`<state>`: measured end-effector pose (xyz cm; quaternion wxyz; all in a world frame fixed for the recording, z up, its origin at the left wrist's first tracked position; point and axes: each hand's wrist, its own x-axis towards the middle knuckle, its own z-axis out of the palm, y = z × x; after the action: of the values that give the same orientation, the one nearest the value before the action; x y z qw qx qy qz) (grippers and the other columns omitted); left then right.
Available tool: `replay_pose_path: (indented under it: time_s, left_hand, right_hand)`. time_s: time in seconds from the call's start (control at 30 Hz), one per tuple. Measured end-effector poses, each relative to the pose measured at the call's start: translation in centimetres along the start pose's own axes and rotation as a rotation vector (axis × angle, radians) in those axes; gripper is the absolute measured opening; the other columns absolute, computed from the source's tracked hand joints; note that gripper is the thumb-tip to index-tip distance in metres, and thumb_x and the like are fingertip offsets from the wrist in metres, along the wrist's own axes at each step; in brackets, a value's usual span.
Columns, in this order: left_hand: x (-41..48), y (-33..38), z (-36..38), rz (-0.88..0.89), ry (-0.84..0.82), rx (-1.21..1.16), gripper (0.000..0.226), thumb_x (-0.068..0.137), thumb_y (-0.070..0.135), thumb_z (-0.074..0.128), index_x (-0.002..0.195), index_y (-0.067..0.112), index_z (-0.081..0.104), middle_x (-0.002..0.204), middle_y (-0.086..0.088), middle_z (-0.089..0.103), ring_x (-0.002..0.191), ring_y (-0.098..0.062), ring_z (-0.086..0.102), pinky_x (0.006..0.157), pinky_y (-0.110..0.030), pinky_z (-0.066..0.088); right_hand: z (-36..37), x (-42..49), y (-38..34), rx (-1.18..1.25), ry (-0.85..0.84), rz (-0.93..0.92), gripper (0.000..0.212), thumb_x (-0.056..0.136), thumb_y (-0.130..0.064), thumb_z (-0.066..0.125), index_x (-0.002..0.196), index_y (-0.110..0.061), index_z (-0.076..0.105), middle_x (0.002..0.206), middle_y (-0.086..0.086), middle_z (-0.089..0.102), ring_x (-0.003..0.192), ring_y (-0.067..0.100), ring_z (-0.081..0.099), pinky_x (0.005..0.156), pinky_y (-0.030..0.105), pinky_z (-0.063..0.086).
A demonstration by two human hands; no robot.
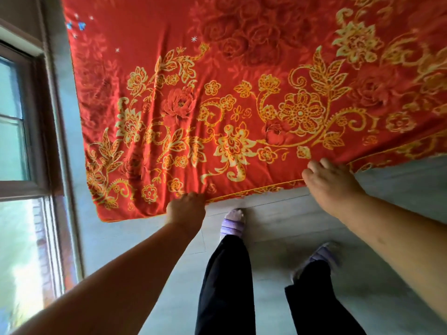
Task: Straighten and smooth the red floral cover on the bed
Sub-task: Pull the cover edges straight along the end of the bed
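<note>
The red floral cover [217, 93], printed with gold and cream flowers, fills the upper part of the head view and hangs over the near side of the bed. Creases run through its left part toward the near corner. My left hand [185, 209] grips the cover's lower hem near that corner, fingers closed on the fabric. My right hand [329, 182] holds the same hem further right, fingers curled over the edge. Between the two hands the hem is lifted off the floor.
A window [21, 141] with a white frame runs along the left wall, close to the bed's corner. Grey floor [278, 238] lies below the hem. My legs in black trousers and purple slippers [233, 224] stand right at the bed's side.
</note>
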<state>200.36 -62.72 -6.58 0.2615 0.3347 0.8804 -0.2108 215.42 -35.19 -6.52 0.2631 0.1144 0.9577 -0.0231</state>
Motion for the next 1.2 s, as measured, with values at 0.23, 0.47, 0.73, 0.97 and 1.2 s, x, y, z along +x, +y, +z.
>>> replay_pose_path:
  time_s: [0.23,0.47,0.73,0.97,1.2]
  left_hand:
    - [0.7,4.2,0.9,-0.096,0.171,-0.173,0.028,0.085,0.026,0.063,0.110,0.017,0.055,0.105,-0.004,0.064,0.102,-0.029,0.061,0.065,-0.036,0.051]
    - [-0.6,5.2,0.7,-0.012,0.258,-0.155,0.018,0.083,0.020,0.066,0.099,0.016,0.061,0.089,-0.004,0.068,0.085,-0.029,0.067,0.056,-0.033,0.049]
    - [-0.4,5.0,1.0,-0.115,0.055,-0.356,0.043,0.090,0.038,0.054,0.130,0.025,0.045,0.124,-0.002,0.059,0.116,-0.028,0.051,0.084,-0.041,0.050]
    - [-3.9,-2.6,3.1,-0.562,0.312,-0.734,0.028,0.092,0.032,0.052,0.115,0.017,0.052,0.117,-0.012,0.054,0.112,-0.033,0.051,0.089,-0.044,0.045]
    - [-3.7,-14.8,6.9,-1.332,0.422,-1.427,0.040,0.095,0.029,0.047,0.131,0.010,0.046,0.129,-0.020,0.055,0.118,-0.037,0.053,0.098,-0.041,0.043]
  right_hand:
    - [1.0,0.8,3.4,-0.027,0.049,-0.046,0.022,0.087,-0.003,0.046,0.105,-0.016,0.049,0.108,0.005,0.052,0.102,0.026,0.047,0.083,0.034,0.046]
    - [1.9,-1.0,5.2,-0.068,0.004,-0.077,0.023,0.086,-0.004,0.041,0.101,-0.018,0.053,0.105,0.002,0.057,0.101,0.023,0.052,0.079,0.032,0.043]
    - [0.8,-0.6,3.3,-0.146,-0.046,-0.043,0.020,0.088,-0.027,0.054,0.107,-0.022,0.048,0.109,-0.002,0.053,0.104,0.019,0.052,0.081,0.030,0.046]
    - [-1.9,1.4,-5.3,0.014,0.057,-0.338,0.016,0.091,-0.027,0.049,0.106,-0.022,0.051,0.112,0.002,0.050,0.104,0.023,0.046,0.086,0.032,0.041]
    - [-3.8,5.0,-15.7,0.119,0.048,-0.489,0.027,0.091,-0.024,0.051,0.118,-0.022,0.050,0.129,0.004,0.047,0.117,0.025,0.043,0.101,0.035,0.038]
